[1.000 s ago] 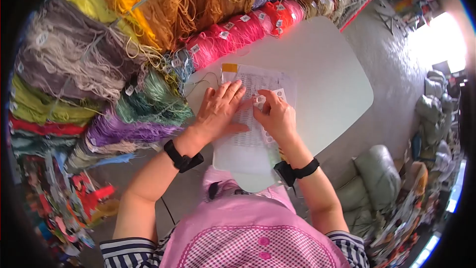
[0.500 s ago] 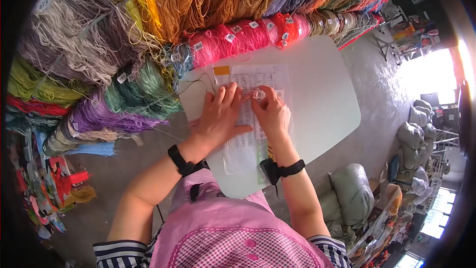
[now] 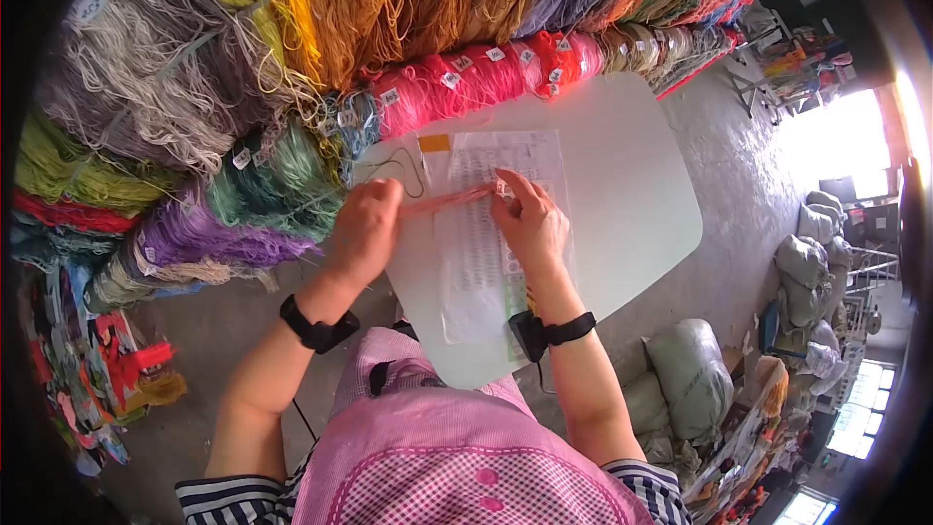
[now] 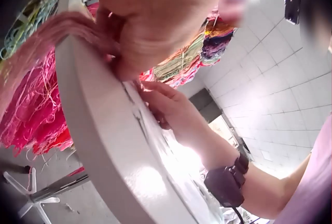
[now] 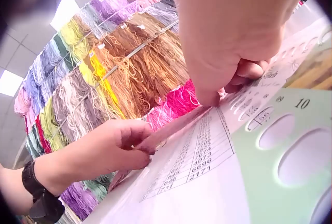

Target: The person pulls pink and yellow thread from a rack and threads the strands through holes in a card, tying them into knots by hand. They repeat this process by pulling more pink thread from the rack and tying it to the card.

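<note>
My left hand (image 3: 364, 233) has its fingers curled round a bundle of pale pink thread (image 3: 447, 201), stretched taut from it to my right hand. The right hand (image 3: 533, 224) pinches the other end at the upper part of a card punched with round holes (image 5: 249, 154). In the right wrist view this card shows a green section and printed numbers. Beneath the hands lies a sheet of printed number tables (image 3: 466, 258) in a clear sleeve. The left wrist view shows a loose tail of thread (image 4: 57, 34) trailing from the left hand past the table edge.
The white table (image 3: 632, 175) has a rounded right end. Pink hanks (image 3: 437, 87) with numbered tags line its far edge, and grey hanks (image 3: 126, 58) hang at the left. A dark thread (image 3: 408, 165) curls on the tabletop. Stuffed sacks (image 3: 685, 369) stand on the floor at right.
The left hand, earlier spread flat over the sheet, has moved left and curled round the pink thread, drawing it taut. The right hand stays pinching near the card.
</note>
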`<state>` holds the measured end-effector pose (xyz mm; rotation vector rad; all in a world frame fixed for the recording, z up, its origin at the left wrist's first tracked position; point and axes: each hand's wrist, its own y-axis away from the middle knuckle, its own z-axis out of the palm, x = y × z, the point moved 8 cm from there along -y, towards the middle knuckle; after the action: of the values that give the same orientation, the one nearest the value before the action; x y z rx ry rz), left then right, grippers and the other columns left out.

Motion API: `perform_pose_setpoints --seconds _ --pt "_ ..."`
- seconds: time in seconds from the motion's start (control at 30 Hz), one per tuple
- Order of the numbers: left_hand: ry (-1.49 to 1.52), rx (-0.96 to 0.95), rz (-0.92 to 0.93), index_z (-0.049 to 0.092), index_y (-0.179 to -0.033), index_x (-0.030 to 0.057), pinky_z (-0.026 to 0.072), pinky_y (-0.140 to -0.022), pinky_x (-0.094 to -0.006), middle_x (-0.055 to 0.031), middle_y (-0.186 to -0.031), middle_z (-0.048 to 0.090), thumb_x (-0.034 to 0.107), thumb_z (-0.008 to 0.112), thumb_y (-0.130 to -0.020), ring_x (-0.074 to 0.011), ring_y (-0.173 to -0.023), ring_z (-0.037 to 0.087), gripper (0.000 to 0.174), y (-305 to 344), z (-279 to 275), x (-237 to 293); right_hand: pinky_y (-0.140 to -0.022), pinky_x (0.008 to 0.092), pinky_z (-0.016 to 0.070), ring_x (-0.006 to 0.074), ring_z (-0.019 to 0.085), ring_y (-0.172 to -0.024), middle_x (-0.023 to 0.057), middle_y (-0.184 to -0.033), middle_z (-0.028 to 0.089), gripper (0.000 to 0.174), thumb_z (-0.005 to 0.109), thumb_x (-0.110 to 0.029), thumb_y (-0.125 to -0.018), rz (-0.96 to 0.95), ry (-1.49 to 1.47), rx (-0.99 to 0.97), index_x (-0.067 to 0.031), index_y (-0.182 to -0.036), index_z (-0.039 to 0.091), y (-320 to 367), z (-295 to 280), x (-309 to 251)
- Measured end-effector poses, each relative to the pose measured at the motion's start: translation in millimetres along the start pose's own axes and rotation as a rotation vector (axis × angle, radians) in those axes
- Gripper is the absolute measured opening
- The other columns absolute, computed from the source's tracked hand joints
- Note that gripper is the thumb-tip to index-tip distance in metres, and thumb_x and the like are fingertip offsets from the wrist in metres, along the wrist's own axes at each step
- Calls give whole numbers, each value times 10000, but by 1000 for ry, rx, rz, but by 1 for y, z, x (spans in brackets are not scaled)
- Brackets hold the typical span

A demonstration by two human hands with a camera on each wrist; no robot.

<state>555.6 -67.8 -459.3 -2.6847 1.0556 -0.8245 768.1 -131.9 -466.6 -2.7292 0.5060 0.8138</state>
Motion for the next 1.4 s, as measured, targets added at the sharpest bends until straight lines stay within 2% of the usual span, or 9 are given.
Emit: perform_pose_setpoints --seconds 0.23,0.37,0.47,0.67,0.77,0.8,0.87,1.0,1.4 --pt "-158 6 -363 550 -973 146 498 -587 -457 -119 -744 662 92 594 -855 -339 -689 662 137 22 -79 -75 -644 341 514 186 641 -678 12 -786 635 337 678 -191 -802 -9 -29 41 -223 -1138 684 3 -1 0" --pt "-178 244 6 599 -1029 85 496 -590 -373 -100 -882 656 76 571 -907 -250 -762 652 125 14 -129 -46 -643 346 513 190 639 -678 17 -799 639 332 680 -198 -812 -12 -27 38 -236 -1143 686 3 0 2" --pt "568 110 -297 602 -1126 44 462 -673 -238 -46 -1041 631 178 505 -1010 -74 -798 569 202 9 -128 -19 -641 350 512 196 636 -672 23 -807 638 307 678 -215 -829 -4 -28 28 -241 -1134 690 3 0 2" --pt "1415 -284 -263 607 -1106 4 531 -834 -350 -81 -1053 646 412 446 -1006 -186 -933 655 451 -6 -54 78 -705 390 531 264 671 -792 75 -943 684 258 642 -294 -866 -23 -91 37 -240 -1113 694 5 0 7" --pt "1601 -559 -414 625 -1087 11 540 -878 -396 -103 -1105 647 286 499 -997 -222 -953 671 316 7 4 82 -712 456 527 341 658 -837 122 -960 673 268 594 -336 -897 -41 -66 -34 -238 -1133 676 4 8 17" --pt "1415 -336 -390 635 -1091 21 552 -786 -382 -102 -973 701 277 539 -974 -205 -858 679 296 14 32 56 -713 438 517 332 646 -834 114 -969 674 299 629 -304 -862 -60 -43 -30 -224 -1148 668 3 10 18" --pt "197 -206 59 621 -1127 4 543 -795 -372 -143 -977 703 239 616 -929 -251 -895 691 307 12 2 49 -733 453 520 362 642 -856 160 -964 667 351 638 -269 -826 -120 -34 -45 -189 -1167 654 2 12 19" --pt "426 -259 -138 634 -1187 70 514 -812 -306 -107 -1031 697 285 605 -959 -174 -910 661 314 -19 -97 67 -753 447 526 350 653 -880 174 -959 666 414 674 -206 -770 -185 -116 -97 -120 -1174 638 5 6 18" --pt "60 1011 427 678 -1061 63 526 -723 -267 -73 -985 675 86 685 -864 -140 -827 657 199 -160 -493 109 -721 413 534 301 668 -816 88 -910 688 253 688 -259 -797 -407 -11 -132 -138 -1017 713 6 -44 -84"
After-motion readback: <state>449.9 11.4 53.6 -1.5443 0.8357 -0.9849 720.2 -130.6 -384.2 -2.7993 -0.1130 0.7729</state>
